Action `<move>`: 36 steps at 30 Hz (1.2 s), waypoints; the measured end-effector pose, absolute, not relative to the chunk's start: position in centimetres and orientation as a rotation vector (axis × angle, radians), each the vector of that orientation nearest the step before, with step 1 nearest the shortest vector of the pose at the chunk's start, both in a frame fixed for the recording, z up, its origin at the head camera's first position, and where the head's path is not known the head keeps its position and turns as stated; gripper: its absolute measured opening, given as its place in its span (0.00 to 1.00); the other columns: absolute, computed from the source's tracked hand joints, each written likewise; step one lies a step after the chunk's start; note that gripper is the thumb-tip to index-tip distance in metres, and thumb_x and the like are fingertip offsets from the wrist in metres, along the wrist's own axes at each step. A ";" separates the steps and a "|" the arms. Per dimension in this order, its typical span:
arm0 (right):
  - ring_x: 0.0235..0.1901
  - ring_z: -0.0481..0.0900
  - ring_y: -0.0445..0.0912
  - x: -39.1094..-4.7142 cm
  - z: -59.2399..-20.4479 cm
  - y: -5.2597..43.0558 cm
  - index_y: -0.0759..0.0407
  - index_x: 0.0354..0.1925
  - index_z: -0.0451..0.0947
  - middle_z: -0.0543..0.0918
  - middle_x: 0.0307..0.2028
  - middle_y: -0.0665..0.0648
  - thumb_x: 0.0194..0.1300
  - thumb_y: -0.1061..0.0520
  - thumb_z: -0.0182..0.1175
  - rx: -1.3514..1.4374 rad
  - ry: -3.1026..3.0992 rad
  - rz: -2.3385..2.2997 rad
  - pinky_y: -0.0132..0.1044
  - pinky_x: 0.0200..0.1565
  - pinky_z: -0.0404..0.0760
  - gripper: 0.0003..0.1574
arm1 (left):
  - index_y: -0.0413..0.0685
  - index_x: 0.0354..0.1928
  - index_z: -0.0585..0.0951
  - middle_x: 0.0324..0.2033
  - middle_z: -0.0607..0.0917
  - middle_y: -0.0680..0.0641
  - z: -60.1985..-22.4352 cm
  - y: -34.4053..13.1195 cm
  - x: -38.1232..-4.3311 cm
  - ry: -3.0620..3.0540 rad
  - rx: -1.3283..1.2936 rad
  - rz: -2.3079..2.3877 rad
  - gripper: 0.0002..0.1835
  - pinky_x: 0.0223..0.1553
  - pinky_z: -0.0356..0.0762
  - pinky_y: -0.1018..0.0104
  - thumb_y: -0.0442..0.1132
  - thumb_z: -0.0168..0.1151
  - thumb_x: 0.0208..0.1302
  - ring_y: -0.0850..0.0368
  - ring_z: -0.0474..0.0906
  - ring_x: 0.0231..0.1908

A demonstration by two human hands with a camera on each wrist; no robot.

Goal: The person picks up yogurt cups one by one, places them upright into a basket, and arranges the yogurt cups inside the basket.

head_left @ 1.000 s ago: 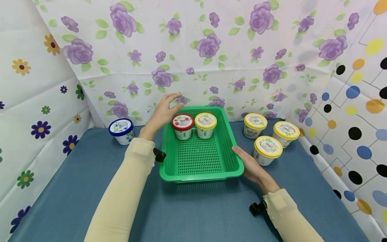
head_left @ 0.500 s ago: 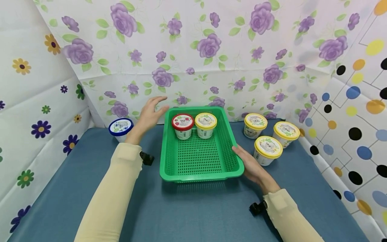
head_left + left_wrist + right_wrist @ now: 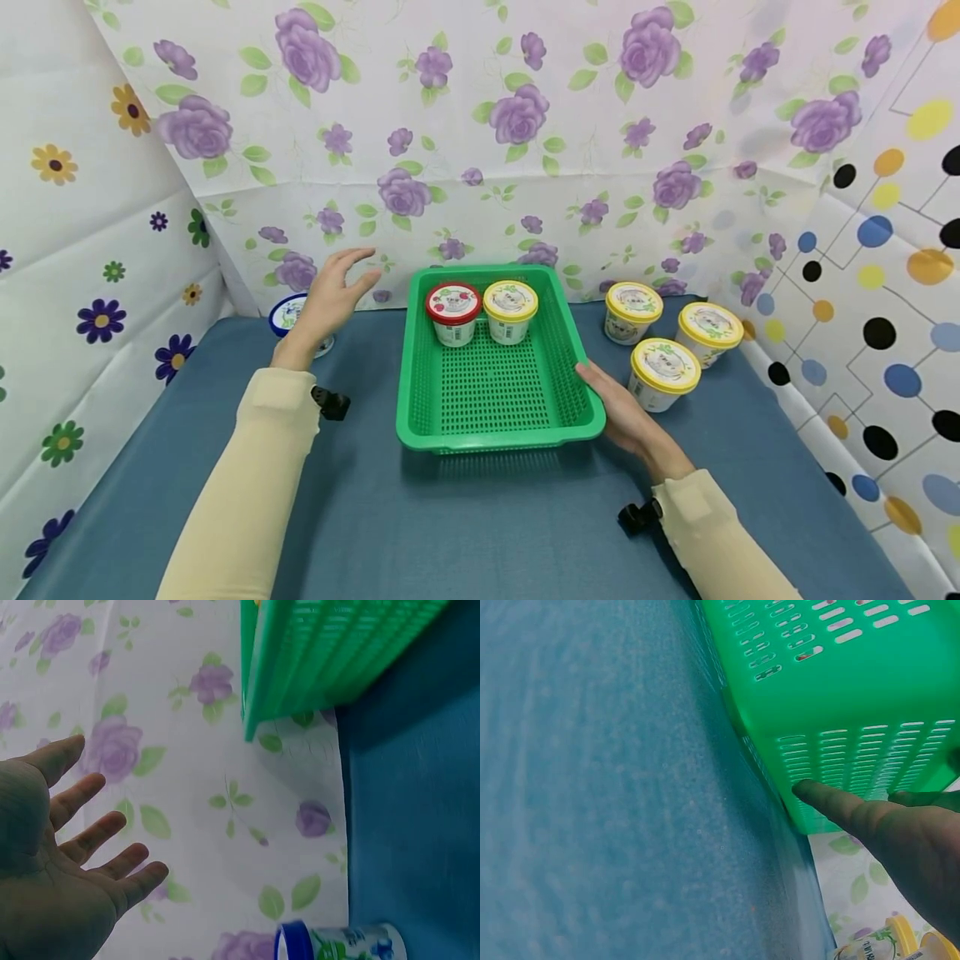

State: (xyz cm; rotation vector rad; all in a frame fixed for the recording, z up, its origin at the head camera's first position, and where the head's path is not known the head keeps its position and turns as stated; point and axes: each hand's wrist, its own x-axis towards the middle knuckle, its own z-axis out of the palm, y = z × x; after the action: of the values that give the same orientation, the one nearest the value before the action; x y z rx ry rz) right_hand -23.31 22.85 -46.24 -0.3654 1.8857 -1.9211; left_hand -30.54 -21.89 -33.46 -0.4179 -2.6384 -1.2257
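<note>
Six round lidded cups stood in view: one blue-lidded cup (image 3: 291,312), one red-lidded cup (image 3: 453,312), one yellow-lidded cup in the basket (image 3: 510,311), and three yellow-lidded cups (image 3: 664,360) clustered on the table at about 3 o'clock from the basket. There was one green plastic basket (image 3: 487,392), rectangular, its floor and walls pierced with rows of slots, its rim smooth and rolled. It sat at the middle of the blue cloth-covered table (image 3: 480,525), with the two cups side by side at its 12 o'clock end.

The left hand (image 3: 330,293) hovered with fingers spread and straight, holding nothing, at about 10 o'clock from the basket and just over the blue-lidded cup, which it partly hid. That cup was white with a printed label and a dark blue rim, standing upright against the floral backdrop. The right hand (image 3: 626,412) lay with straight fingers against the basket's outer wall near its 4 o'clock corner, fingertips (image 3: 810,791) touching the slotted side.
</note>
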 end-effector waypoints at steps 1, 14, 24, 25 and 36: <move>0.61 0.76 0.58 -23.3 -46.3 22.8 0.42 0.85 0.31 0.60 0.73 0.72 0.84 0.32 0.37 -0.361 1.886 -1.921 0.43 0.53 0.80 0.45 | 0.44 0.79 0.65 0.78 0.57 0.35 -33.5 -22.2 -30.5 -2.641 -0.408 -1.219 0.31 0.72 0.53 0.31 0.51 0.53 0.82 0.34 0.51 0.78; 0.60 0.77 0.55 -23.3 -46.3 22.9 0.43 0.85 0.31 0.60 0.73 0.71 0.84 0.32 0.37 -0.341 1.900 -1.925 0.41 0.53 0.80 0.46 | 0.43 0.80 0.61 0.79 0.53 0.33 -34.6 -25.6 -29.8 -2.710 -0.262 -1.198 0.34 0.70 0.53 0.28 0.54 0.51 0.83 0.30 0.48 0.78; 0.60 0.77 0.55 -23.2 -46.1 22.7 0.43 0.85 0.31 0.59 0.74 0.72 0.84 0.33 0.37 -0.355 1.887 -1.927 0.40 0.53 0.80 0.46 | 0.41 0.80 0.61 0.79 0.53 0.31 -35.7 -27.5 -29.9 -2.727 -0.183 -1.162 0.36 0.70 0.52 0.27 0.56 0.51 0.82 0.28 0.49 0.77; 0.59 0.78 0.55 -23.2 -46.1 22.7 0.43 0.85 0.31 0.60 0.73 0.72 0.84 0.33 0.37 -0.356 1.887 -1.928 0.41 0.53 0.80 0.46 | 0.41 0.80 0.61 0.79 0.53 0.30 -35.8 -27.6 -29.8 -2.729 -0.174 -1.153 0.36 0.70 0.51 0.27 0.55 0.51 0.82 0.28 0.48 0.77; 0.61 0.76 0.55 -23.2 -46.2 22.8 0.44 0.85 0.31 0.60 0.73 0.72 0.84 0.33 0.37 -0.342 1.899 -1.929 0.40 0.54 0.79 0.46 | 0.37 0.79 0.61 0.77 0.55 0.27 -37.2 -29.0 -30.0 -2.769 -0.107 -1.065 0.33 0.70 0.52 0.26 0.50 0.49 0.84 0.25 0.48 0.76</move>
State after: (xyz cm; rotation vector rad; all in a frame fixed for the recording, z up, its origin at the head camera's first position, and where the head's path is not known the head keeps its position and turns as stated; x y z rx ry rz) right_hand -23.17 22.76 -46.20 -0.3420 1.8993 -1.9293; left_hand -29.99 -28.95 -37.15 -0.1067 -2.7688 -1.0652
